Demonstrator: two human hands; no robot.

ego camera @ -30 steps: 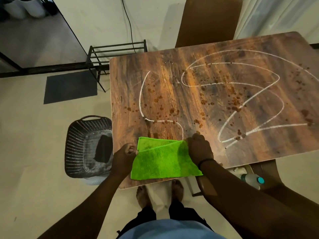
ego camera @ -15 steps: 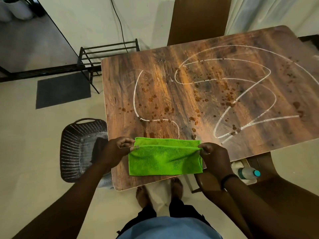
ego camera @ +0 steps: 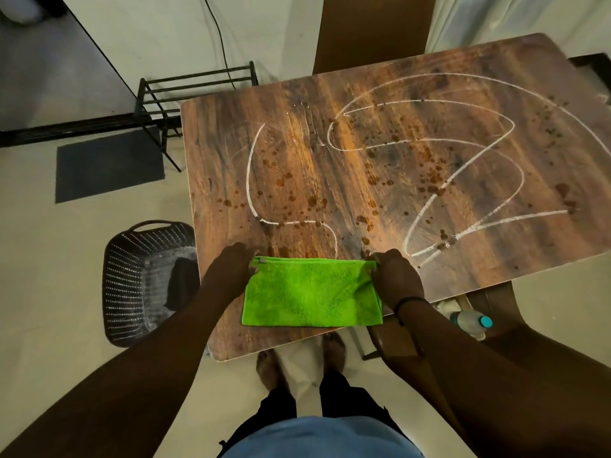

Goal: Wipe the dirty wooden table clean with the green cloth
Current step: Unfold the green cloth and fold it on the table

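— Cloth first: where does the green cloth [ego camera: 310,294] lie?
— Folded flat at the near edge of the wooden table [ego camera: 380,153], a small grey tag at its far left corner (too small for any writing to be read).
— And the hands?
— The left hand [ego camera: 231,269] pinches the far left corner, the right hand [ego camera: 395,276] pinches the far right corner; a dark band circles the right wrist.
— The tabletop?
— White looping streaks and brown spots cover it beyond the cloth.
— Anything else with a label?
— A clear bottle [ego camera: 471,322] with a teal cap sits below the table's right side, its label unreadable. A dark basket [ego camera: 139,279] stands on the floor to the left, beside a black rack [ego camera: 195,90] and a grey mat [ego camera: 109,163]
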